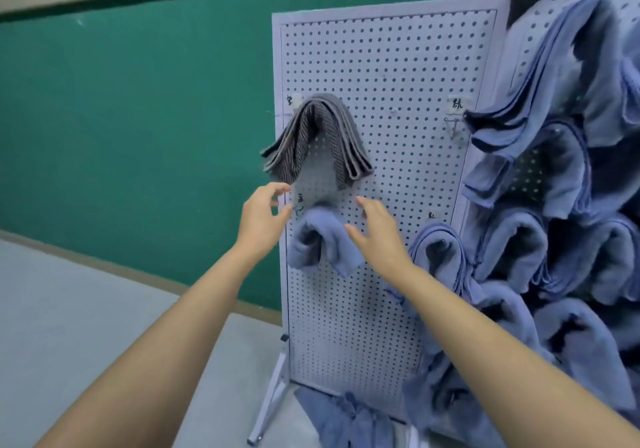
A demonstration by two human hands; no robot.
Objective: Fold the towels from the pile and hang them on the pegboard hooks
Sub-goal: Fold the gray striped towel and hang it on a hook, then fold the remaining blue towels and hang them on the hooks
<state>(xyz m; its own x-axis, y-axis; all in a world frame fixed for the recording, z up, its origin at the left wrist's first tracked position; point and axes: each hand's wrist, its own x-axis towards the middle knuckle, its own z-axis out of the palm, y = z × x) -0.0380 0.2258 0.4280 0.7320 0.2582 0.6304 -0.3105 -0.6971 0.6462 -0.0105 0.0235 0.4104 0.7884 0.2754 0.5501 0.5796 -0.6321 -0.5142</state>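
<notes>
A white pegboard (388,67) stands upright on a metal stand. A folded grey striped towel (317,139) hangs over its upper left hook. Below it a folded blue towel (320,240) hangs over a lower left hook. My left hand (263,217) hovers just left of the blue towel with fingers relaxed, holding nothing. To the right of the same towel is my right hand (375,231), fingers straight and close to the cloth. A bare hook (453,129) sticks out at the upper right of the board.
Several blue towels (561,184) hang crowded on a second pegboard at the right. More blue towels (349,420) lie at the foot of the stand (270,402). A green wall (138,118) is behind, and a grey surface (69,309) spreads at the left.
</notes>
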